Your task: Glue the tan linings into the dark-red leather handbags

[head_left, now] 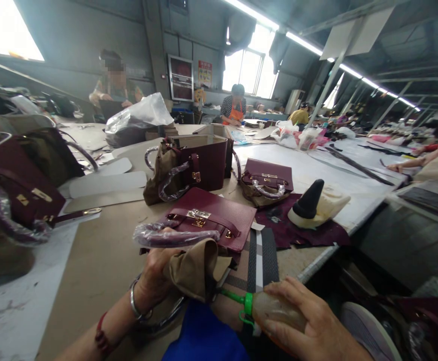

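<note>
A burgundy leather handbag [219, 218] with a gold clasp lies on the table in front of me, its handle wrapped in clear plastic [174, 235]. My left hand [157, 278] grips the bag's near edge and its tan lining [194, 268], fingers closed. My right hand [309, 321] is wrapped round a squeeze bottle [275, 311] with a green nozzle [237, 299] that points left toward the lining. Blue cloth [204, 336] lies below, between my hands.
More burgundy bags stand behind [200, 165], at right [267, 175] and at far left [19, 195]. A black cone on a pale block [316, 203] rests on burgundy leather scraps. Other people work at far tables; a person's arm [410, 163] lies at right.
</note>
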The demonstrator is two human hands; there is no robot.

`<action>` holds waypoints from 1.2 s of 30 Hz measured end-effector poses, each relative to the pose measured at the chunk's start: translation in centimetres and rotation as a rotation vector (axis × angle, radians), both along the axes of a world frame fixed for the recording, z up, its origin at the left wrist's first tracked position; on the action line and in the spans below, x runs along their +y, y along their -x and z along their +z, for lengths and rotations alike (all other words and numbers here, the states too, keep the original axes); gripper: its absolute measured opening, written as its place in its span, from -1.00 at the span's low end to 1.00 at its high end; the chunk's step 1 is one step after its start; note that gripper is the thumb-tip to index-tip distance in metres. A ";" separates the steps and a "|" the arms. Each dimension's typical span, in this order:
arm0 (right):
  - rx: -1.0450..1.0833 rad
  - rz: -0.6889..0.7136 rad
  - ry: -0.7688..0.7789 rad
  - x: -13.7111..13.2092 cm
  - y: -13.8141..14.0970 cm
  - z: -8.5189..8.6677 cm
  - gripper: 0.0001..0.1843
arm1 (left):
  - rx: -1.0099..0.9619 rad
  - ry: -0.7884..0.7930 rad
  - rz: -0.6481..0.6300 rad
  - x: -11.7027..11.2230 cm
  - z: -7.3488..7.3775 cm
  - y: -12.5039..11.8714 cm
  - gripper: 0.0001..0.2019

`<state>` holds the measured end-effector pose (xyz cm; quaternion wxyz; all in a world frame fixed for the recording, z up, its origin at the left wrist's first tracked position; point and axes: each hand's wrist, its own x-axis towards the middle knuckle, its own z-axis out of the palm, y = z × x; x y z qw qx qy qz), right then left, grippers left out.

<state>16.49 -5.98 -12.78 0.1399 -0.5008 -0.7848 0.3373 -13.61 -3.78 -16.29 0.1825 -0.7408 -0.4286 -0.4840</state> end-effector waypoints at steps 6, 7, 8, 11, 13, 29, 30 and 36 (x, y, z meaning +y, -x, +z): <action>-0.022 -0.135 -0.120 0.9 -0.5 -1.6 -0.68 | -0.007 0.003 -0.017 -0.2 0.0 0.2 -0.86; -0.015 -0.123 -0.112 0.8 -0.5 -1.5 -0.69 | -0.007 -0.016 -0.015 -0.2 0.2 0.1 -0.87; -0.005 -0.097 -0.088 0.6 -0.4 -1.3 -0.71 | -0.010 -0.031 -0.019 -0.2 0.5 0.0 -0.85; 0.025 -0.001 0.006 0.0 0.0 -0.4 -0.72 | -0.011 -0.067 -0.051 -0.1 1.2 -0.3 -0.82; 0.040 0.024 0.033 -0.3 0.1 -0.1 -0.70 | -0.014 -0.056 -0.075 -0.1 1.1 -0.3 -0.81; 0.033 -0.076 -0.012 0.4 0.4 -1.1 -0.76 | 0.017 -0.069 -0.112 -0.7 3.6 -0.9 -0.83; 0.020 -0.111 -0.031 0.7 0.3 -1.2 -0.76 | 0.017 -0.066 -0.115 -0.7 3.7 -0.9 -0.83; -0.050 -0.266 -0.140 3.3 -0.6 -2.4 -0.75 | -0.012 -0.020 -0.071 -0.9 1.5 0.5 -0.82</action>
